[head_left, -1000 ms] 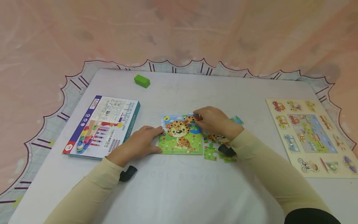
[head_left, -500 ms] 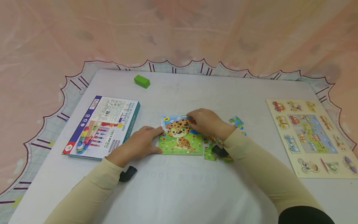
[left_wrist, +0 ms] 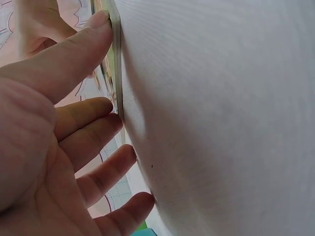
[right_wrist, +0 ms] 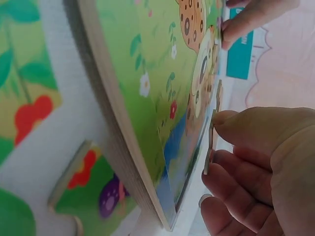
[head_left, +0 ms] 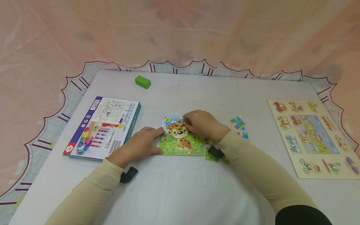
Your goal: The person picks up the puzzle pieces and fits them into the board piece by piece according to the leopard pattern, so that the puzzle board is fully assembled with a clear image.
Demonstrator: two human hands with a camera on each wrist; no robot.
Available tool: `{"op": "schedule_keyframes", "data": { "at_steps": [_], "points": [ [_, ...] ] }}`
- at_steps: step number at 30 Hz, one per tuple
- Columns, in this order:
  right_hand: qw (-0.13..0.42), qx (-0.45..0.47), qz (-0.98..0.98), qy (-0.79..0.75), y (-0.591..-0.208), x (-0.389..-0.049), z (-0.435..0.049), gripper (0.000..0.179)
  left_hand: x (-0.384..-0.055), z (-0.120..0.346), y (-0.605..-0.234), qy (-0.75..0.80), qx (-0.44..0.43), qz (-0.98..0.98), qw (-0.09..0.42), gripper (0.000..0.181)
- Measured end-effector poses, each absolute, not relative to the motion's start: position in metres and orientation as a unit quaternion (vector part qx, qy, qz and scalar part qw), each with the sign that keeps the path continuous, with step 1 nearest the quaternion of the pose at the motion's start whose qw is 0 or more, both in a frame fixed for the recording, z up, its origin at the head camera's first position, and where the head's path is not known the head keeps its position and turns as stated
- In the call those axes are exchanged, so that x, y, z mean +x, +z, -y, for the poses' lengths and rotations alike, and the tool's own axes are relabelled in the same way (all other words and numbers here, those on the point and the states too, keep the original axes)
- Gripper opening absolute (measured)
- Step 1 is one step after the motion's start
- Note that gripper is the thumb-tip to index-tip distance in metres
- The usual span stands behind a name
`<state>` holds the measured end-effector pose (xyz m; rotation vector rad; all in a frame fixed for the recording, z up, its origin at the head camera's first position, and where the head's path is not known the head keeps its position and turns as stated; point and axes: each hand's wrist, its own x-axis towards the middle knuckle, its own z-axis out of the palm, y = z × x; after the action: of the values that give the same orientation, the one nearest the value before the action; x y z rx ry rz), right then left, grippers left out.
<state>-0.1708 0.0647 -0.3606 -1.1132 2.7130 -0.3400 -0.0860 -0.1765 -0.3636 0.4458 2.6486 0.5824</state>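
Note:
A leopard jigsaw board (head_left: 170, 147) lies flat in the middle of the table. My left hand (head_left: 141, 143) rests at its left side, thumb and fingers spread along the edge; the left wrist view shows the thumb (left_wrist: 74, 56) against the board's rim. Over the board's upper part is my right hand (head_left: 204, 124). It pinches a thin jigsaw piece (right_wrist: 210, 147) between thumb and fingers, seen edge-on and raised above the board in the right wrist view. The printed side of that piece is turned away. Loose jigsaw pieces (head_left: 237, 122) lie right of the board, partly hidden under the right wrist.
A bead-set box (head_left: 102, 126) lies left of the left hand. Toward the far edge stands a green block (head_left: 142, 82). A cream wooden peg puzzle (head_left: 284, 142) with vehicle shapes lies at the right. Patterned cloth (head_left: 180, 37) hangs beyond the table.
My right hand has moved left over the board's top with the jigsaw piece, uncovering more loose pieces at the right. The left hand has stayed in place.

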Motion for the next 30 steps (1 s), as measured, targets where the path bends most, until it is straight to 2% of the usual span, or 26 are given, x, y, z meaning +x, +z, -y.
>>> {"op": "schedule_keyframes", "data": {
  "at_steps": [14, 30],
  "points": [
    [0.088, -0.363, -0.92, -0.114, -0.3632, -0.1708, -0.0592, 0.024, -0.0858, 0.177, -0.3634, 0.209, 0.166, -0.944, 0.192, 0.076],
    [0.1, -0.353, -0.924, -0.105, -0.3648, -0.1706, -0.0555, 0.033, -0.0859, 0.1768, -0.3636, 0.206, 0.167, -0.945, 0.189, 0.076]
  ]
}}
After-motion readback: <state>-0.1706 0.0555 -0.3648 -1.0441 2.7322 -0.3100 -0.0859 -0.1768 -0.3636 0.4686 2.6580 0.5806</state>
